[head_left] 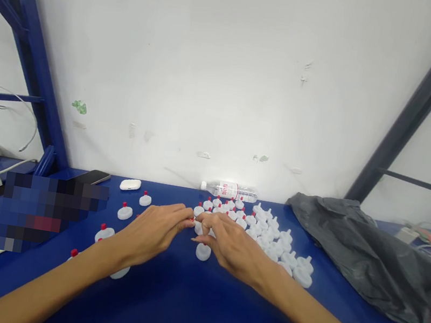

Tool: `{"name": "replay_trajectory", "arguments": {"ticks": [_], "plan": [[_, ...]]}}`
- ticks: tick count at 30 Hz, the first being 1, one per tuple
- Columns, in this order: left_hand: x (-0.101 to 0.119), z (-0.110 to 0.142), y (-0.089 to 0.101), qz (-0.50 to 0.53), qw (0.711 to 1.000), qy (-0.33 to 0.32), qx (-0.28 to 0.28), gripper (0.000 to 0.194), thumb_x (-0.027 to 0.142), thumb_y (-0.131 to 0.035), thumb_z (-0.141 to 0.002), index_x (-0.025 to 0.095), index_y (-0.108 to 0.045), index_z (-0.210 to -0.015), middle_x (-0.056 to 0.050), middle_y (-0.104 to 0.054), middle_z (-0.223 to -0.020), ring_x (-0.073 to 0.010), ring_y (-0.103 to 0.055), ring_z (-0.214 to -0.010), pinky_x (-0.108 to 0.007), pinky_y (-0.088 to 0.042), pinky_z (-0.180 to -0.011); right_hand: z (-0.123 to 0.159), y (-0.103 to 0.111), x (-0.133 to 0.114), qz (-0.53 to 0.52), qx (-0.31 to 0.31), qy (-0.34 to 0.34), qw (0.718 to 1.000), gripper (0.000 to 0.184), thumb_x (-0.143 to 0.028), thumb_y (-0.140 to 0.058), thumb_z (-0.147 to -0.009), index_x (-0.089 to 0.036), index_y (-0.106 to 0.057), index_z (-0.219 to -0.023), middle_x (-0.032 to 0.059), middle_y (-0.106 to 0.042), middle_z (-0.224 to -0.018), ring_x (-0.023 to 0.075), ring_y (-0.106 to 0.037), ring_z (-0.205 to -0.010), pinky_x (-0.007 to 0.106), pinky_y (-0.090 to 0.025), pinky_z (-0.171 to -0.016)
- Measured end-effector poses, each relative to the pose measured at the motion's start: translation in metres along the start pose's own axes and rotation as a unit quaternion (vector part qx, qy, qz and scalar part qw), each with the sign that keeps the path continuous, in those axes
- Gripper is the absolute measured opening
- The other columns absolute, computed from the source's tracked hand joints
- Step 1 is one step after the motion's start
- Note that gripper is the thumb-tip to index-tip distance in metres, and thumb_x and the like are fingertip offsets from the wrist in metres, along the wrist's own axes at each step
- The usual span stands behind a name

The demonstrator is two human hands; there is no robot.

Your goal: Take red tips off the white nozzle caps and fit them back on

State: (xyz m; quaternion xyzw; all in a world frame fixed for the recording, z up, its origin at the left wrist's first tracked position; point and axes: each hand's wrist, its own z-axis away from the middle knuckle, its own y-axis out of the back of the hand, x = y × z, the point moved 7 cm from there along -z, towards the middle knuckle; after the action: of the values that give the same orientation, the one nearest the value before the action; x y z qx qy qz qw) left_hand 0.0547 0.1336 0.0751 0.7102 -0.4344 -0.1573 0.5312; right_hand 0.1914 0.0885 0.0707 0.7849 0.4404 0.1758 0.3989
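Near the middle of the table, my left hand [159, 229] pinches a small red cap, mostly hidden between thumb and fingertips. My right hand [229, 243] meets it from the other side, index finger bent at the left fingertips and thumb held apart below. Just under the right thumb stands a white round, spouted lid with a red tip [203, 252]. Beyond and beside my right hand are many similar lids, some red-tipped, while plain white lids [302, 276] crowd to the right. Several red-tipped lids [124, 211] stand spread out around my left hand and forearm.
A clear plastic bottle [229, 190] lies against the wall. At back left are a white earbud case [130, 185] and a phone [92, 177], beside a pixelated patch. Grey cloth [372, 257] covers the right side. Blue frame posts [34, 40] and cables stand left.
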Motion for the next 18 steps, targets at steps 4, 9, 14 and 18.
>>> {"name": "replay_trajectory", "arguments": {"ticks": [4, 9, 14, 18], "plan": [[0.004, 0.002, -0.002, 0.067, 0.998, -0.011, -0.013, 0.035, 0.031, -0.031, -0.107, 0.024, -0.05, -0.078, 0.002, -0.058, -0.072, -0.0167, -0.053, -0.063, -0.031, -0.039, -0.065, -0.002, -0.001, -0.01, 0.061, -0.012, 0.044, 0.997, 0.015, -0.014, -0.039, -0.107, -0.025, -0.048, -0.101, 0.0076, -0.067, -0.104, 0.0221, -0.066, -0.109, 0.038, -0.06, -0.089], [0.003, 0.006, -0.005, 0.121, 0.993, 0.001, -0.005, 0.04, 0.037, -0.031, -0.108, 0.024, -0.046, -0.073, 0.004, -0.054, -0.064, -0.0162, -0.052, -0.059, -0.031, -0.038, -0.064, -0.006, 0.004, -0.022, 0.138, 0.005, 0.087, 0.987, 0.023, -0.012, -0.034, -0.107, -0.022, -0.053, -0.099, 0.0104, -0.066, -0.104, 0.0235, -0.065, -0.11, 0.037, -0.059, -0.092], [-0.001, 0.0, -0.003, 0.049, 0.998, 0.013, -0.043, 0.039, 0.035, -0.027, -0.108, 0.024, -0.054, -0.083, 0.001, -0.065, -0.078, -0.0187, -0.058, -0.07, -0.032, -0.041, -0.069, -0.006, -0.008, -0.006, 0.089, -0.067, 0.054, 0.992, 0.021, -0.008, -0.042, -0.103, -0.021, -0.055, -0.111, 0.0084, -0.066, -0.107, 0.0217, -0.064, -0.098, 0.038, -0.058, -0.091], [-0.017, -0.004, 0.011, -0.076, 0.996, 0.04, -0.017, 0.037, 0.031, -0.029, -0.108, 0.023, -0.065, -0.104, -0.005, -0.072, -0.101, -0.0235, -0.063, -0.093, -0.036, -0.044, -0.081, -0.004, 0.005, 0.037, 0.079, -0.077, -0.035, 0.993, 0.027, -0.019, -0.04, -0.108, -0.022, -0.058, -0.127, 0.0101, -0.066, -0.121, 0.0219, -0.066, -0.104, 0.039, -0.058, -0.091]]}}
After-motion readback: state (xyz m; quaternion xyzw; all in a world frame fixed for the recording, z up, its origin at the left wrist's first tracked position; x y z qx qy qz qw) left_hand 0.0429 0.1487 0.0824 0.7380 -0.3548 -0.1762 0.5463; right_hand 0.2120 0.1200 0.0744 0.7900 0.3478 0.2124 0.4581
